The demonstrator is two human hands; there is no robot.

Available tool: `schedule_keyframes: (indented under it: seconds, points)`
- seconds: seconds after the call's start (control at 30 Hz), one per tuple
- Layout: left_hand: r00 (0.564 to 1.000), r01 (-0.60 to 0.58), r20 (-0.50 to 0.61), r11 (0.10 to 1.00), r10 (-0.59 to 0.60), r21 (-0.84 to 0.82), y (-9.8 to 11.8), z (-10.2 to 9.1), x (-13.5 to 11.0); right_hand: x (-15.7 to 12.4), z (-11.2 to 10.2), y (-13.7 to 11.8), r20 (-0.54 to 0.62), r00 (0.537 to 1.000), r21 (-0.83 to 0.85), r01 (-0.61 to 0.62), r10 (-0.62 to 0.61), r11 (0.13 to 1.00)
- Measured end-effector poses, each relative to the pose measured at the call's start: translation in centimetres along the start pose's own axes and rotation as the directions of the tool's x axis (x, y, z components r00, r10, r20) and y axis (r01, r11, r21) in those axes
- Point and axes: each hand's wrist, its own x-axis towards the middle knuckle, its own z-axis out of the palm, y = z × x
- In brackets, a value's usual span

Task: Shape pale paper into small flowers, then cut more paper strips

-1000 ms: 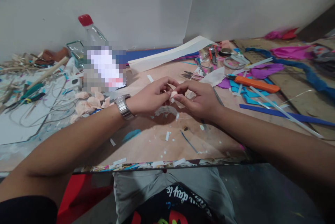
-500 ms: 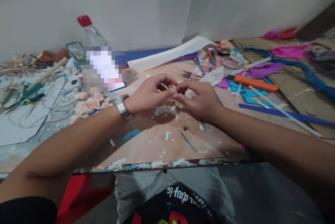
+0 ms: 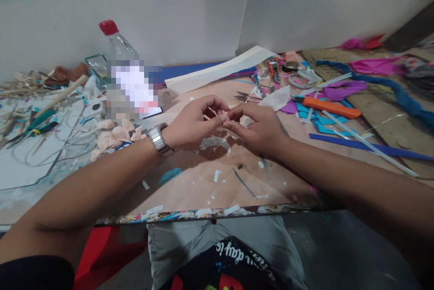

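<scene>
Above the middle of the table my left hand [image 3: 200, 118] and my right hand [image 3: 257, 127] meet at the fingertips. Thumb and fingers of each are pinched together on a small pale piece [image 3: 224, 119], mostly covered, whose kind I cannot make out. Beneath my right palm shows a bit of pale, petal-like material [image 3: 246, 121]. On my left wrist is a metal watch [image 3: 159, 138]. Just below the hands, a whitish dried glue patch [image 3: 215, 144] marks the tabletop.
Left are pale pink petal-like pieces [image 3: 118, 134], pliers [image 3: 37, 125], a lit phone [image 3: 134, 86] and a red-capped bottle [image 3: 120, 43]. Right lie an orange cutter [image 3: 330, 106], scissors [image 3: 246, 97], a glue stick [image 3: 369, 143] and a blue strip [image 3: 373, 146]. Paper strips [image 3: 220, 70] lie behind.
</scene>
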Motion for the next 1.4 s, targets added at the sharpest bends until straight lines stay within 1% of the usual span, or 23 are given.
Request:
schedule_keyframes:
  seconds: [0.2,0.33,0.57,1.1,1.4]
  points:
    - [1.0,0.021,0.002,1.0,-0.021,-0.013,0.14,0.07,-0.06,0.09,-0.07,0.0,0.017,1.0,-0.005,0.002,-0.002,1.0]
    - [0.999,0.035,0.006,0.999,-0.035,-0.02,0.18,0.18,-0.08,0.07,0.06,0.29,0.037,0.999,-0.001,-0.025,0.025,1.0]
    - [0.998,0.051,0.041,0.999,-0.051,-0.005,-0.01,0.16,-0.06,0.07,0.18,0.56,0.058,0.998,-0.009,-0.037,0.037,0.999]
    - [0.998,0.048,0.04,0.999,-0.048,-0.003,0.0,0.21,-0.09,0.02,0.21,0.65,0.06,0.998,-0.01,0.021,-0.021,1.0]
    - [0.997,0.053,0.049,0.999,-0.053,0.001,-0.15,0.23,-0.08,-0.03,0.27,0.85,0.072,0.997,-0.037,0.012,-0.009,0.999]
